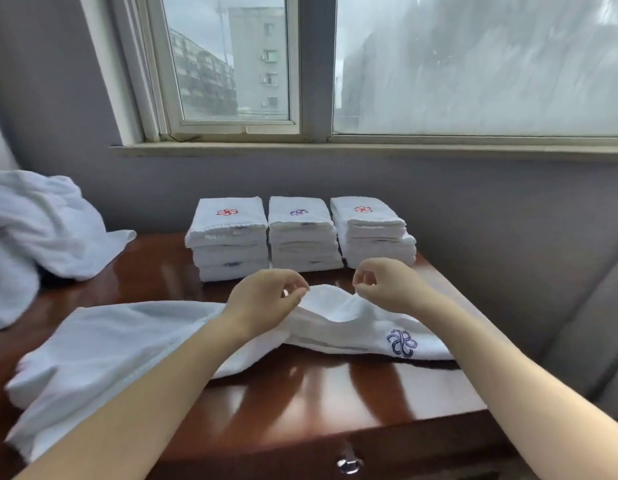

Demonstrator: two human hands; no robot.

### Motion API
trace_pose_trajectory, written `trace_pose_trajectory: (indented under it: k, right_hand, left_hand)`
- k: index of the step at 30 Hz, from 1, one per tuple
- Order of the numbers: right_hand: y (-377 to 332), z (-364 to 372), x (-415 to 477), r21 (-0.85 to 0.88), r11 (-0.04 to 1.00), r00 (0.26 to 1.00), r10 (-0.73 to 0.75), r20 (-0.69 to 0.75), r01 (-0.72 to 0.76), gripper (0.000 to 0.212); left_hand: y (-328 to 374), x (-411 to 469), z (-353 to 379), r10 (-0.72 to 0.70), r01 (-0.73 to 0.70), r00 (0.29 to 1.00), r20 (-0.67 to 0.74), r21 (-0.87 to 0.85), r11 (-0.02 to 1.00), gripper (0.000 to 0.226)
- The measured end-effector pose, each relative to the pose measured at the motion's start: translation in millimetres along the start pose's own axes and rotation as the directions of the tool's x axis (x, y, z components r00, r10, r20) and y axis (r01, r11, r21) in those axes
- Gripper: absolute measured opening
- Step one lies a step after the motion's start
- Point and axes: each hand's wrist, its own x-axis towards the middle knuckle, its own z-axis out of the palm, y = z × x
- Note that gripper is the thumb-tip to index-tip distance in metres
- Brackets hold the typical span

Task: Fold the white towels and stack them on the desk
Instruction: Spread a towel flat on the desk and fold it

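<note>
A: Where is the towel (127, 341)?
B: Spread across the bench (318, 393), just before three folded stacks (300, 233).
A: And the hands?
B: The left hand (266, 299) and the right hand (387, 285) each pinch its raised far edge.

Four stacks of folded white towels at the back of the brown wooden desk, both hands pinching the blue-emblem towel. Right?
No: head view shows three stacks of folded white towels, not four, at the back of the brown wooden desk. Left hand and right hand do pinch the white blue-emblem towel.
</note>
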Motion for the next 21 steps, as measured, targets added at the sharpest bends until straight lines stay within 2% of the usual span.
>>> trace_pose_trajectory:
  k: [3, 6, 9, 12, 14, 17, 19, 21]
  right_hand:
    - [-31, 22, 2, 0.060, 0.988, 0.990, -0.144, 0.013, 0.143, 0.022]
    - [-52, 41, 8, 0.039, 0.982, 0.981, -0.186, 0.058, 0.184, 0.035]
    - [-63, 52, 14, -0.053, 0.987, 0.977, -0.142, 0.159, 0.152, 0.055]
    - [-63, 52, 17, -0.094, 0.994, 0.984, -0.034, 0.177, 0.051, 0.072]
    - [-60, 48, 17, -0.142, 0.990, 0.979, 0.040, 0.198, -0.011, 0.078]
    - [-57, 42, 14, -0.147, 0.986, 0.965, 0.107, 0.241, -0.072, 0.063]
    - [-56, 41, 11, -0.111, 0.990, 0.971, 0.113, 0.211, -0.092, 0.051]
    - [-54, 41, 9, -0.066, 0.992, 0.978, 0.122, 0.171, -0.112, 0.038]
  left_hand:
    - [-24, -20, -16, -0.105, 0.107, 0.994, -0.042, 0.029, 0.994, 0.017]
    - [-45, -41, -24, -0.162, 0.163, 0.986, -0.035, 0.032, 0.986, 0.020]
    - [-63, -57, -29, -0.229, 0.228, 0.973, 0.033, 0.037, 0.973, 0.028]
    - [-75, -67, -33, -0.337, 0.327, 0.933, 0.128, 0.097, 0.940, 0.036]
    - [-80, -69, -35, -0.401, 0.388, 0.903, 0.156, 0.110, 0.915, 0.033]
    - [-81, -67, -39, -0.468, 0.456, 0.868, 0.167, 0.105, 0.884, 0.022]
    - [-81, -67, -44, -0.514, 0.511, 0.839, 0.178, 0.066, 0.857, 0.031]
    - [-81, -70, -49, -0.548, 0.543, 0.821, 0.159, 0.078, 0.836, 0.029]
